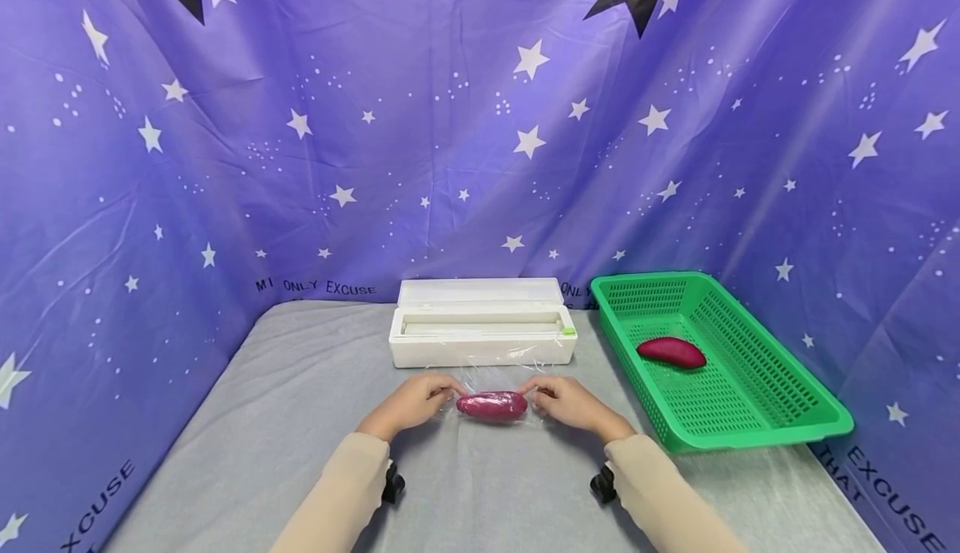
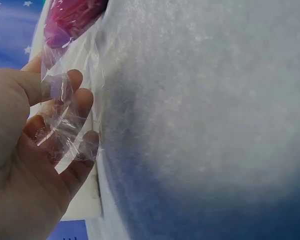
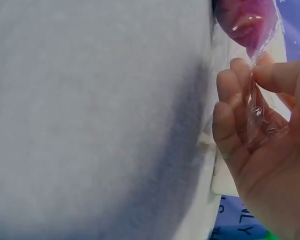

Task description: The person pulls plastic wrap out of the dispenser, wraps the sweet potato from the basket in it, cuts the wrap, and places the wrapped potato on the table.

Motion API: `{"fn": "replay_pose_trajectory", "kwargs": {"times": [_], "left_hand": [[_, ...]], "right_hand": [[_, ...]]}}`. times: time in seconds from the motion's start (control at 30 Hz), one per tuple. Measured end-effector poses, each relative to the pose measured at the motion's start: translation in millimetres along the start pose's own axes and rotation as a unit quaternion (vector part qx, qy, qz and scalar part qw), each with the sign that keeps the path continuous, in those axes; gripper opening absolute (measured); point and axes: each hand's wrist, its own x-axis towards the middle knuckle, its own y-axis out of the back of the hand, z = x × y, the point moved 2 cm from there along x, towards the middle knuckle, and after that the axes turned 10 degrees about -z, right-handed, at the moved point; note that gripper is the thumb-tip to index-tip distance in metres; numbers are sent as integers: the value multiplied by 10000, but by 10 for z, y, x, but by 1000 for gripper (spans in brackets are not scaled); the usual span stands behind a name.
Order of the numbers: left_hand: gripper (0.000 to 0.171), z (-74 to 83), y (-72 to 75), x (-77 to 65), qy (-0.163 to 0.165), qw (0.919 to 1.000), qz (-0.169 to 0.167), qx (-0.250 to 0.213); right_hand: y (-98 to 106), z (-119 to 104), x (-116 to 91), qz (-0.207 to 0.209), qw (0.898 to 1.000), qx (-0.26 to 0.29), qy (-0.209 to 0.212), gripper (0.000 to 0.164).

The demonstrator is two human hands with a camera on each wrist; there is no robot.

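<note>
A purple-red sweet potato [image 1: 492, 406], wrapped in clear cling film, is held between both hands at the middle of the table. My left hand [image 1: 414, 403] pinches the loose film [image 2: 65, 125] at the left end between thumb and fingers. On the other side, my right hand [image 1: 573, 406] pinches a gathered, narrow twist of film [image 3: 256, 107] close to the right end. Wrinkled film tails hang across both palms in the wrist views. Whether the sweet potato touches the table cannot be told.
Behind the hands stands a white cling film box [image 1: 483, 355] with its lid raised and a roll inside. To the right, a green plastic basket [image 1: 757, 438] holds another sweet potato [image 1: 672, 352]. Grey cloth [image 1: 277, 420] covers the table, and a starry purple curtain [image 1: 450, 161] surrounds it.
</note>
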Motion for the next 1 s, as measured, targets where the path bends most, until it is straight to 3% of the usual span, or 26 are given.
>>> {"fn": "replay_pose_trajectory", "kwargs": {"times": [0.13, 0.3, 0.43, 0.53, 0.63, 0.73, 0.83, 1.0], "left_hand": [[25, -29, -16, 8, 330, 9994, 28, -84], [25, -64, -38, 7, 332, 9994, 73, -102], [25, -85, -8, -11, 479, 9968, -128, -628], [29, -95, 35, -37, 794, 9897, -360, -1133], [35, -91, 77, -52, 1151, 9861, -361, -1141], [35, -16, 116, -34, 1141, 9913, -114, -640], [30, 134, 133, 26, 714, 9974, 33, 78], [30, 371, 60, 160, 67, 9919, -164, 1256]], "right_hand": [[-16, 29, 30, -5, 9991, 387, -161, 23], [-50, 66, 61, -43, 9971, 692, -300, 22], [-65, 79, 82, -84, 9966, 715, -395, 21], [-70, 84, 89, -115, 9962, 755, -415, 20], [-73, 86, 90, -151, 9959, 793, -410, 21], [-71, 90, 88, -180, 9960, 808, -345, 23], [-67, 85, 80, -194, 9962, 780, -329, 23], [-66, 70, 72, -124, 9971, 682, -313, 22]]}}
